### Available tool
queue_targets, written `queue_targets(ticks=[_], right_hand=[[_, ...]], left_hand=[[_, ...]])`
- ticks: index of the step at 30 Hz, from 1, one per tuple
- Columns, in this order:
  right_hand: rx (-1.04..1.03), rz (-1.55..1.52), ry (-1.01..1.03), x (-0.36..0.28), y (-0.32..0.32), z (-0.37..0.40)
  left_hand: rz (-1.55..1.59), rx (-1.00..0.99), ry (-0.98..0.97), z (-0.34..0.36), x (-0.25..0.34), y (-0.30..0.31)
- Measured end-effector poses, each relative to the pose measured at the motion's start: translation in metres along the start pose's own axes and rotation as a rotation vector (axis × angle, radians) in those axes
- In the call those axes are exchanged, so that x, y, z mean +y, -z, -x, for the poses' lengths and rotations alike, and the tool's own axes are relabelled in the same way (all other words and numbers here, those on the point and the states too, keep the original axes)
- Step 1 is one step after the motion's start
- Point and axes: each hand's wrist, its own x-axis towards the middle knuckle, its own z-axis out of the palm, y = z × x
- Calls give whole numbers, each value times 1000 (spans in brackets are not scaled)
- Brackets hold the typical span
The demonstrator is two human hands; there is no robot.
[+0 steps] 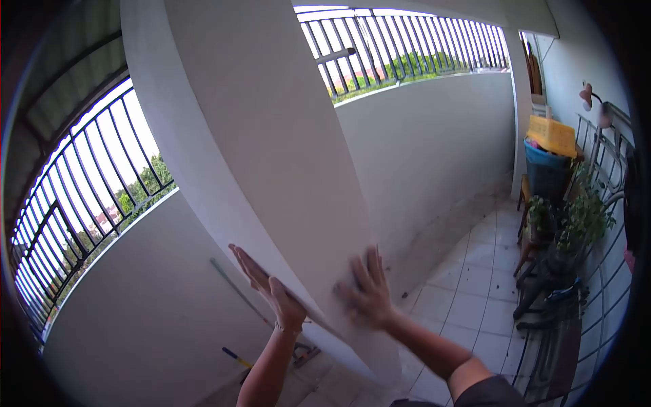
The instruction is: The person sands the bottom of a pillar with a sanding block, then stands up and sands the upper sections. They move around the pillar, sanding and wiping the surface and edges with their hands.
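Note:
A wide white pillar (264,129) rises through the middle of the view. My left hand (271,288) lies along its left face, fingers stretched out and the palm turned toward the surface. A thin bracelet (287,330) circles that wrist. Over on the pillar's front face is my right hand (367,292), somewhat smeared by motion, with its fingers spread and nothing seen in them.
Low walls (434,136) with dark railings (88,190) bound the balcony. A broom-like pole (237,288) leans at the lower left. Along the right stand a yellow basket (550,136) on a blue bucket (544,163), potted plants (576,214) and a metal rack (614,271).

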Motion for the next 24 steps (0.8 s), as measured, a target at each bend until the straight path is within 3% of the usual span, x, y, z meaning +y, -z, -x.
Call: queue_targets(ticks=[3, 7, 12, 15, 18, 22, 24], right_hand=[[-12, -83, -5, -3, 8, -11], [59, 14, 87, -6, 28, -153], [390, 4, 227, -31, 46, -309], [274, -10, 222, -35, 53, -274], [65, 84, 44, -31, 24, -147], [126, -110, -136, -33, -33, 80], [156, -131, -164, -32, -28, 67]], left_hand=[[-35, -4, -24, 3, 4, -1], [-105, 56, -54, -2, 14, -4], [-199, 93, -83, -13, 27, -3], [-207, 93, -92, -15, 29, -3], [-206, 96, -112, -14, 30, -3], [-201, 96, -136, -10, 28, -2], [-180, 100, -161, -8, 26, -3]])
